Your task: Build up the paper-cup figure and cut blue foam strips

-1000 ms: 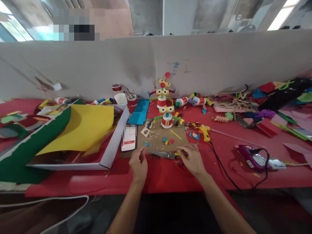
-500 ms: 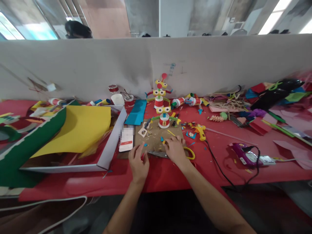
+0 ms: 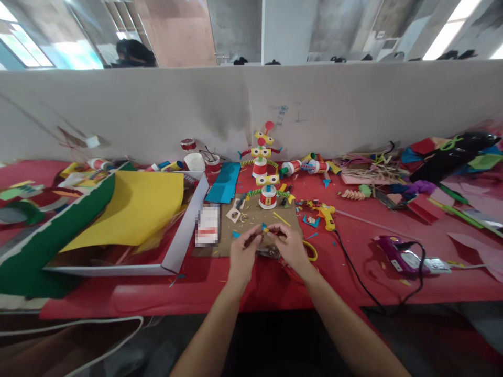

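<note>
The right hand (image 3: 291,250) pinched a small blue-and-yellow piece (image 3: 264,228) above the brown board (image 3: 254,213); whether the left hand (image 3: 241,257), fingertips beside it, also gripped was unclear. A loose pinch could have dropped it near the scissors (image 3: 269,253).

Small blue-and-yellow piece (image 3: 264,228), seemingly paper, was pinched at fingertips of right hand (image 3: 291,250); blue part rose beside fingertips of left hand (image 3: 242,255), contact unclear.

The left forearm (image 3: 215,324) and right forearm (image 3: 342,314) slant inward; left grip (image 3: 241,257) and right grip (image 3: 293,250) nearly meet, fingers (image 3: 282,229) curled.
</note>
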`<control>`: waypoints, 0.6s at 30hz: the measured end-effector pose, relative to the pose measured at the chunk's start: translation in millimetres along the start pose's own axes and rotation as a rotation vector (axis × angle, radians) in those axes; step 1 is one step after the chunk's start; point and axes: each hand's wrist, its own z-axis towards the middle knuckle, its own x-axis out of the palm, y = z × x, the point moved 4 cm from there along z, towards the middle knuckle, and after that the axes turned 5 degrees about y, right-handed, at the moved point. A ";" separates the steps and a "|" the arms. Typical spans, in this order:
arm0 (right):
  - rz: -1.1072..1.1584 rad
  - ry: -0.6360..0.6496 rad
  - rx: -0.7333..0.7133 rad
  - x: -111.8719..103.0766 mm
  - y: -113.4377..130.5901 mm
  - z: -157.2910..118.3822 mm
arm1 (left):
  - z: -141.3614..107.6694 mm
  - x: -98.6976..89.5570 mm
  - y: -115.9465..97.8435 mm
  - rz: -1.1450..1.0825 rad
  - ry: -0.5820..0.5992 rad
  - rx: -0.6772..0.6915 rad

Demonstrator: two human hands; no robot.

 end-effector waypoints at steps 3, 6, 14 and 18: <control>0.001 -0.028 -0.016 0.2 5.8 -4.8 | 4.7 9.1 -3.1 -0.114 0.005 -0.058; -0.017 -0.037 -0.036 -0.3 6.8 -6.6 | 7.7 10.9 -2.3 -0.207 0.000 -0.091; -0.076 -0.003 -0.052 -4.4 7.7 12.0 | 25.4 9.1 5.2 -0.387 0.076 -0.180; -0.119 0.064 -0.079 -3.3 9.4 29.5 | 39.9 1.9 6.3 -0.363 0.110 -0.155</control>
